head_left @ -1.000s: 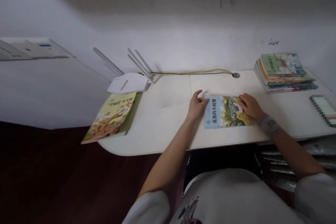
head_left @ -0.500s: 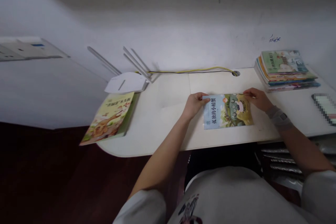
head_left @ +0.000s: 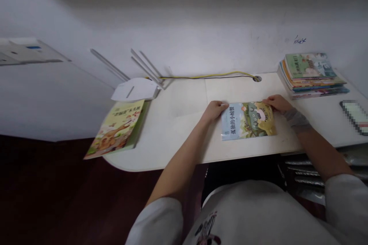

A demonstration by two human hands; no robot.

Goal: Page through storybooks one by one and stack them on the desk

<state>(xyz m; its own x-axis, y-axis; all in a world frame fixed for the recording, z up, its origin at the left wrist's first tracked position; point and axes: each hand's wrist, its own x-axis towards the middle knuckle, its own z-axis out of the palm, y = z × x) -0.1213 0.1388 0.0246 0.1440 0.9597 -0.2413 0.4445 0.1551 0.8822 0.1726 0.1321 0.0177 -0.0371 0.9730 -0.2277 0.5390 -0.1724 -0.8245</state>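
A thin picture book with a blue and green cartoon cover lies turned sideways on the white table, its title reading up the left side. At its upper left corner, my left hand is closed, thumb and fingers pinching the edge. My right hand pinches the far edge near the upper right corner. Some fingertips of both hands are hidden behind or under the book.
A stack of books stands at the back right, near a blurred phone. On the left, a yellow-green book overhangs the rounded edge of the table before a white router. A yellow cable runs along the wall.
My left thumb has slid off the cover toward the book's corner. My right hand has shifted slightly left along the far edge. The book stays nearly in place.
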